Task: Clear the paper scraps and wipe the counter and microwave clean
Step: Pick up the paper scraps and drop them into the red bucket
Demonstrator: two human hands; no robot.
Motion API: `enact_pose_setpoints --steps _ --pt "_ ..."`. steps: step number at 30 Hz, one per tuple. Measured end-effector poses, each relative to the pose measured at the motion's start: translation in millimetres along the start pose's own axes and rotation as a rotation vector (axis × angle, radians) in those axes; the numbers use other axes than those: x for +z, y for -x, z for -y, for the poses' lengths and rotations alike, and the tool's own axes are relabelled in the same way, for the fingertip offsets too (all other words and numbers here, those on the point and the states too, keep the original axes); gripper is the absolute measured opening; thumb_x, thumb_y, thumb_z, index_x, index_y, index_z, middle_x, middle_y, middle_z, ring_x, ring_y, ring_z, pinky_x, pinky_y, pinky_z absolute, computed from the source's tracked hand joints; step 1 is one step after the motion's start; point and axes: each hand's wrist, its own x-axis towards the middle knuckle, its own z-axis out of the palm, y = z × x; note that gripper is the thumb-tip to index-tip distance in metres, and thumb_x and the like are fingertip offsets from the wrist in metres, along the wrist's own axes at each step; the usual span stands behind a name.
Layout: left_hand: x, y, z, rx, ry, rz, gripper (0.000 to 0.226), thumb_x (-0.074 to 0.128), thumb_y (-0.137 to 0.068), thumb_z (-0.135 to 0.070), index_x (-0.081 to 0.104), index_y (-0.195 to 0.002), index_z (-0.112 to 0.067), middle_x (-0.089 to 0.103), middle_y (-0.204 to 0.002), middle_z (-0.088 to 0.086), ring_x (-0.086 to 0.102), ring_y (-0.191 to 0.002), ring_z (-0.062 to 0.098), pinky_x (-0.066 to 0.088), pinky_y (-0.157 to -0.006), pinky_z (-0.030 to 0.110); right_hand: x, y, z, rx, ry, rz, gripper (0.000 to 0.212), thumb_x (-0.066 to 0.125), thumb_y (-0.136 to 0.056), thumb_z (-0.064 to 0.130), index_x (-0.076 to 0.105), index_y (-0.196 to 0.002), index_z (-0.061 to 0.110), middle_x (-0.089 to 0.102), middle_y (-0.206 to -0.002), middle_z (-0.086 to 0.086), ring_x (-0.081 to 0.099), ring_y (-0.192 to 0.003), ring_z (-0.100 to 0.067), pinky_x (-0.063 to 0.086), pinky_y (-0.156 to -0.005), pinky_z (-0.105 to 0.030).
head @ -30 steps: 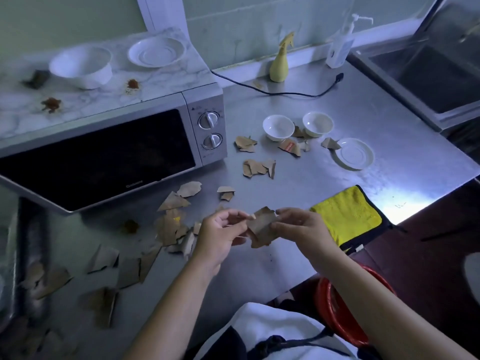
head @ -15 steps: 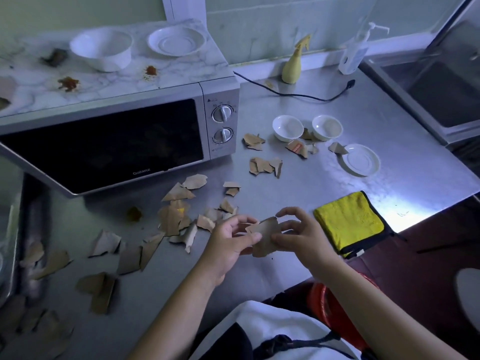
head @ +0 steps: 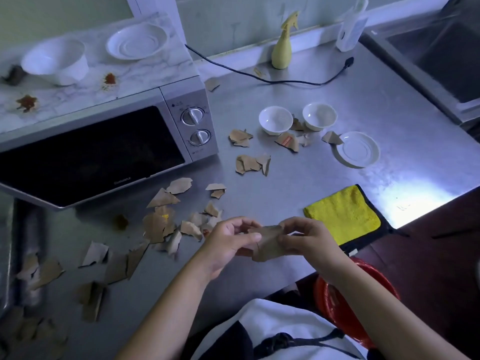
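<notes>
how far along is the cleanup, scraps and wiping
Barely begun; nothing looks finished. In hand: the left hand and right hand pinch one brown scrap between them near the counter's front edge. Left: many loose scraps litter the counter, the yellow cloth lies untouched, and orange stains mark the microwave top.

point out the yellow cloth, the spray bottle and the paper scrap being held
yellow cloth (head: pixel 342 216), head view, middle of its yellow face
spray bottle (head: pixel 281 53), head view, its yellow body
held paper scrap (head: pixel 267 246), head view, its bare brown middle
</notes>
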Motion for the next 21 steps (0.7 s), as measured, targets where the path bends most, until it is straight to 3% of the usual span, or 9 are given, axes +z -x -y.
enact_pose_setpoints --steps 3,6,8,12,16,18,21 --pt "-14 -24 -10 0.014 -0.044 -0.156 0.023 0.078 -0.078 -0.036 0.075 -0.099 -0.026 0.075 -0.097 0.005 0.071 -0.089 0.02 0.056 -0.072 0.026 -20 -8 1 -0.004 -0.001 -0.102 0.019 0.061 -0.082 -0.02 0.066 -0.083 -0.002 0.062 -0.076 -0.008 0.067 -0.066 -0.017 0.062 -0.067 -0.036" --pt "-41 -58 -18 0.041 -0.372 -0.552 0.011 0.072 -0.087 -0.023 0.069 -0.095 -0.03 0.071 -0.097 -0.005 0.067 -0.09 0.013 0.054 -0.071 0.022 -42 -17 0 0.006 -0.023 -0.196 0.017 0.061 -0.082 -0.018 0.066 -0.086 -0.003 0.059 -0.081 -0.011 0.067 -0.071 -0.024 0.062 -0.072 -0.045" --pt "-58 -80 -22 0.075 -0.609 -0.688 0.016 0.072 -0.087 -0.019 0.065 -0.097 -0.03 0.066 -0.1 -0.011 0.064 -0.087 0.007 0.047 -0.063 0.014 -54 -21 0 0.008 -0.03 -0.233 0.015 0.063 -0.082 -0.015 0.068 -0.089 -0.002 0.06 -0.084 -0.013 0.067 -0.075 -0.027 0.062 -0.072 -0.043" --pt "-77 -124 -24 0.005 -1.09 -0.695 0.031 0.069 -0.087 -0.016 0.062 -0.117 -0.023 0.057 -0.118 0.003 0.056 -0.101 0.023 0.049 -0.073 0.032 -71 -27 2 0.029 -0.055 -0.243 0.014 0.07 -0.081 -0.008 0.071 -0.084 0.006 0.066 -0.084 -0.011 0.07 -0.081 -0.029 0.059 -0.077 -0.042" --pt "-78 -144 -23 -0.048 -1.143 -0.676 0.011 0.066 -0.091 -0.013 0.062 -0.099 -0.019 0.061 -0.114 0.008 0.056 -0.091 0.022 0.042 -0.061 0.025 -85 -31 10 0.027 -0.09 -0.243 0.011 0.072 -0.079 -0.008 0.069 -0.088 -0.002 0.066 -0.091 -0.024 0.07 -0.094 -0.044 0.058 -0.089 -0.051" --pt "-77 -144 -24 -0.041 -1.158 -0.707 0.006 0.067 -0.091 -0.016 0.062 -0.09 -0.019 0.067 -0.105 0.007 0.06 -0.086 0.022 0.042 -0.058 0.024 -91 -33 16 0.029 -0.102 -0.237 0.012 0.072 -0.079 -0.008 0.069 -0.089 -0.003 0.066 -0.093 -0.027 0.07 -0.094 -0.043 0.059 -0.087 -0.047" --pt "-76 -139 -22 -0.065 -1.161 -0.674 0.017 0.074 -0.086 -0.024 0.065 -0.1 -0.019 0.064 -0.105 0.003 0.059 -0.091 0.023 0.045 -0.065 0.027 -97 -36 25 0.038 -0.122 -0.207 0.01 0.071 -0.079 -0.008 0.069 -0.084 0.0 0.069 -0.086 -0.019 0.072 -0.084 -0.034 0.061 -0.075 -0.036"
